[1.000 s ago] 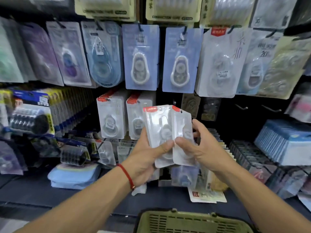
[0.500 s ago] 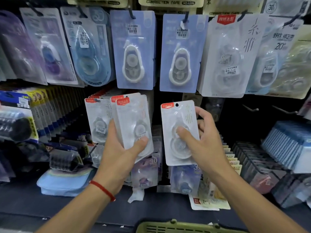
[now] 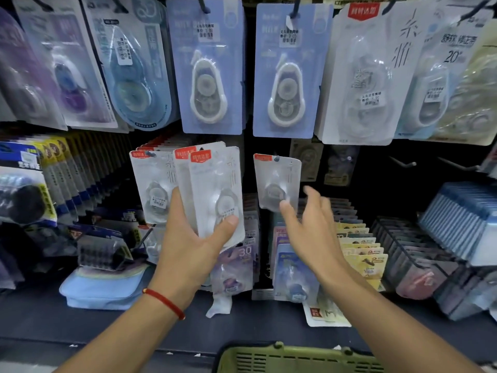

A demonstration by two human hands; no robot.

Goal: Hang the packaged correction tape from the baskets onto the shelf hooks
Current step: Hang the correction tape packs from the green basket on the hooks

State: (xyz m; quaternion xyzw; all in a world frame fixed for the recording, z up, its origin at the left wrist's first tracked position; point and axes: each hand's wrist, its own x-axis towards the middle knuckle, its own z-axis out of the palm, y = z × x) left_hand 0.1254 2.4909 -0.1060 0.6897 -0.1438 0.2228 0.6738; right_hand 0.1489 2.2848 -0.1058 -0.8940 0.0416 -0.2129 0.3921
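My left hand point(image 3: 193, 238) grips a small stack of white correction tape packs with red labels point(image 3: 215, 192), thumb across the front one. A matching single pack point(image 3: 277, 181) hangs on a shelf hook in the lower row, just right of centre. My right hand point(image 3: 312, 227) is just below and right of that pack, fingers spread and holding nothing. A row of the same packs point(image 3: 150, 184) hangs on the hook behind my left hand. The green basket point(image 3: 295, 358) shows at the bottom edge.
Larger blue and white correction tape packs point(image 3: 212, 68) hang on the upper hooks. Two bare hooks point(image 3: 403, 162) stick out at the right of the lower row. Boxed stationery point(image 3: 462, 219) fills the right shelf, and a blue pouch point(image 3: 102, 289) lies at the left.
My right hand carried one pack up onto the lower hook, let it go and drew back. My left hand stayed with the remaining packs. The view moved closer to the shelf.
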